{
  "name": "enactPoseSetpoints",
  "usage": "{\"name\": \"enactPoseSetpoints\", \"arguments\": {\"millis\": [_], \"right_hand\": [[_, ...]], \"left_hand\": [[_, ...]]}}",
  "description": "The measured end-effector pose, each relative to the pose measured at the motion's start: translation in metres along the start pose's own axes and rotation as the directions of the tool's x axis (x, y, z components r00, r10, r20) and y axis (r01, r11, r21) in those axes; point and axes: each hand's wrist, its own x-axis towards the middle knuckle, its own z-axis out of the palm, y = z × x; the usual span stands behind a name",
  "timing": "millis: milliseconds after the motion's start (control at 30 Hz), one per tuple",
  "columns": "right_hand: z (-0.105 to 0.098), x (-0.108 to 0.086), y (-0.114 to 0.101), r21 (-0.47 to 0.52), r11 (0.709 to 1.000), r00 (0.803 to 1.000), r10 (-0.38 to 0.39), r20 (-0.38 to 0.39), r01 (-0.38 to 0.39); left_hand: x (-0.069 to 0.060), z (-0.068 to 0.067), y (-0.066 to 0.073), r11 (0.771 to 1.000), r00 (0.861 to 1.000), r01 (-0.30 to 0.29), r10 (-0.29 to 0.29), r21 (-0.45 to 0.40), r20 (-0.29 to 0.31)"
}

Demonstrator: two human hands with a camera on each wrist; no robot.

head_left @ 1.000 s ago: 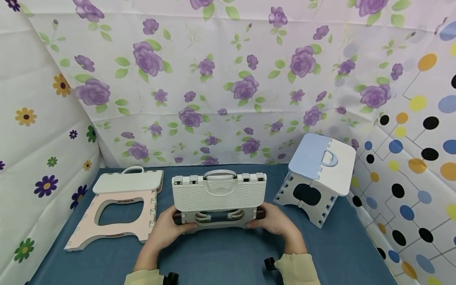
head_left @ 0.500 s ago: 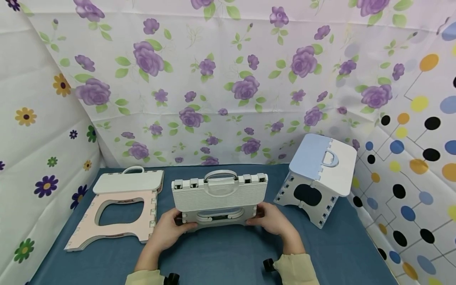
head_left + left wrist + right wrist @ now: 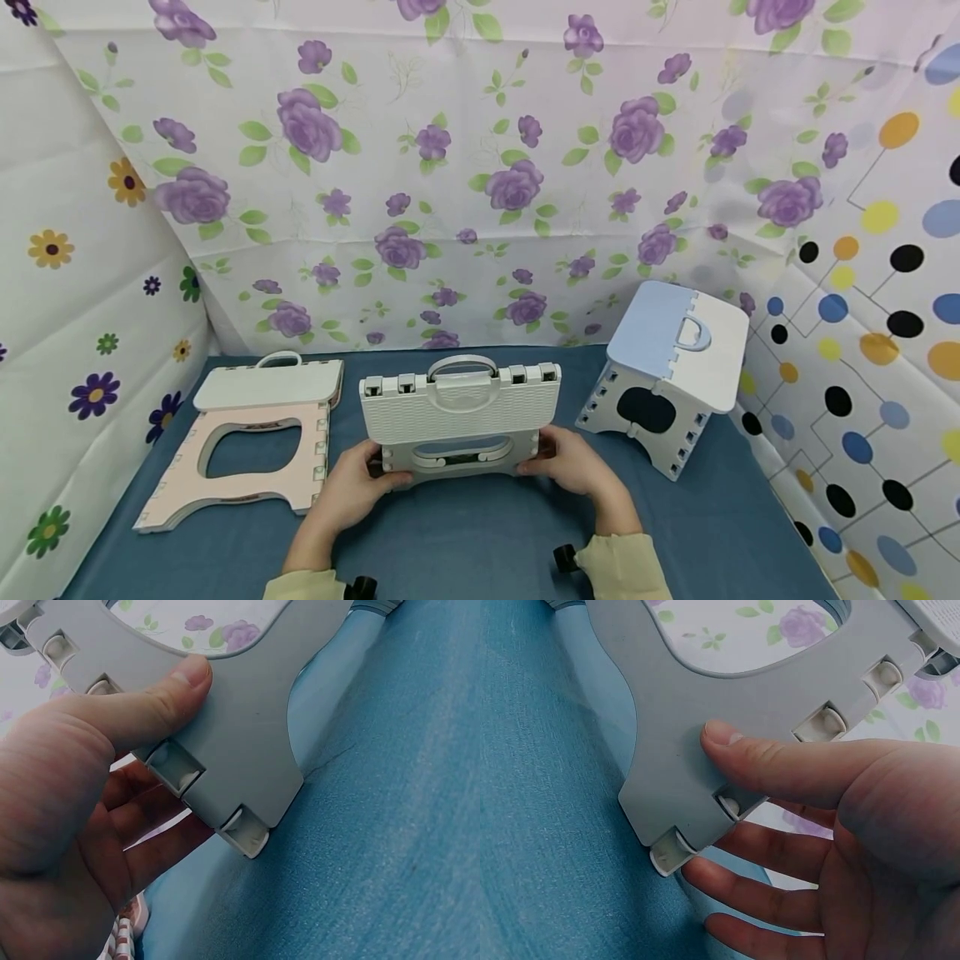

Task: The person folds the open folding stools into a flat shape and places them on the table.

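Note:
A grey-white folding stool stands partly folded on the blue cloth, its textured seat panel tilted and its carry handle at the top. My left hand grips its left side; in the left wrist view the thumb lies on the grey leg panel and the fingers go behind its hinged edge. On the opposite side my right hand holds the stool likewise, its thumb against the front of the leg panel in the right wrist view, with the fingers around the edge. The stool's rear is mostly hidden.
On the left lies a flattened pink-and-white folding stool. An unfolded blue-and-white stool stands at the right rear. Blue cloth covers the table. Patterned sheets hang behind and at both sides.
The middle stool's side panels have folded in: the two curved pieces seen through the cut-out now meet, and the dark parts beside the hands barely show. Both hands stay nearly in place.

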Motion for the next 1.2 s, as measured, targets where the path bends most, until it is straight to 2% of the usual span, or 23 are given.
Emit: {"name": "enactPoseSetpoints", "arguments": {"millis": [333, 667, 1000, 1200], "right_hand": [[0.0, 0.001, -0.001, 0.006, 0.999, 0.999, -0.04, -0.021, 0.04], [0.005, 0.005, -0.001, -0.048, 0.997, 0.995, -0.067, -0.079, 0.064], [0.008, 0.007, -0.011, -0.026, 0.997, 0.992, -0.075, -0.104, 0.073], [0.014, 0.009, -0.011, 0.001, 0.998, 0.995, -0.07, -0.077, 0.07]], "left_hand": [[0.0, 0.0, 0.002, 1.0, 1.0, -0.013, 0.013, 0.001, -0.001], [0.003, 0.0, 0.002, 0.999, 0.998, 0.008, -0.005, 0.036, -0.058], [0.001, -0.008, 0.003, 0.999, 0.996, -0.012, 0.015, 0.033, -0.091], [-0.003, -0.014, 0.009, 0.999, 0.994, 0.019, -0.015, 0.033, -0.112]]}}
